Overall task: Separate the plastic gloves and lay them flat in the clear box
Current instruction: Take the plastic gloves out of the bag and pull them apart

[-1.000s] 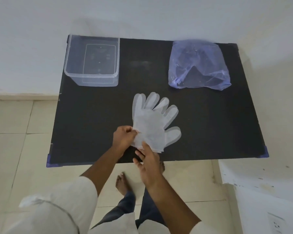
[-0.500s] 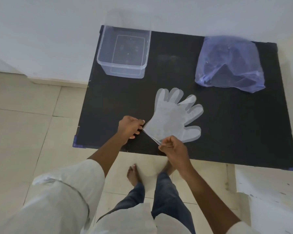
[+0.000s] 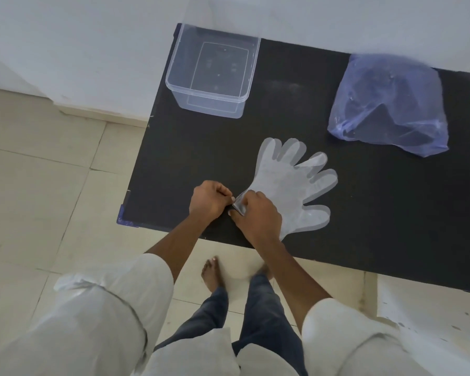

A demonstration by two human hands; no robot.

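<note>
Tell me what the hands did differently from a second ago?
The right hand slid left along the cuff of the gloves until it met the left hand; both now pinch that same corner, close together. The gloves still lie flat on the table; the clear box and blue bag are untouched.

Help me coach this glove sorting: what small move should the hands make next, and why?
Probably peel the top layer away: the left hand and right hand both pinch the cuff corner of the translucent plastic gloves, which lie stacked flat on the black table. The clear plastic box holds none yet.
</note>
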